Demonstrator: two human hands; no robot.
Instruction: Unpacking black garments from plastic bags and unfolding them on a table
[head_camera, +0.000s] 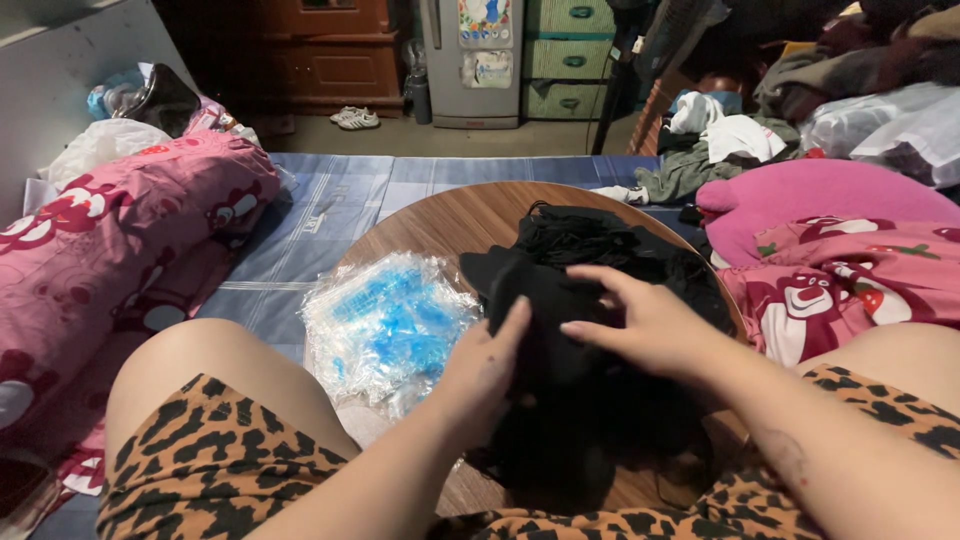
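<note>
A pile of black garments (590, 250) lies on a round wooden table (440, 225) in front of me. My left hand (485, 370) grips one black cloth piece (545, 330) from the left, fingers curled into the fabric. From the right, my right hand (640, 320) pinches the same piece at its top. A stack of clear plastic bags with blue print (385, 320) rests on the table just left of my left hand.
My knees in leopard-print shorts (200, 460) flank the table. A pink patterned bolster (120, 230) lies at left, pink pillows (830, 200) and heaped clothes (720, 140) at right. A blue striped mat (320, 220) covers the floor; a small fridge (470, 60) and drawers (570, 55) stand behind.
</note>
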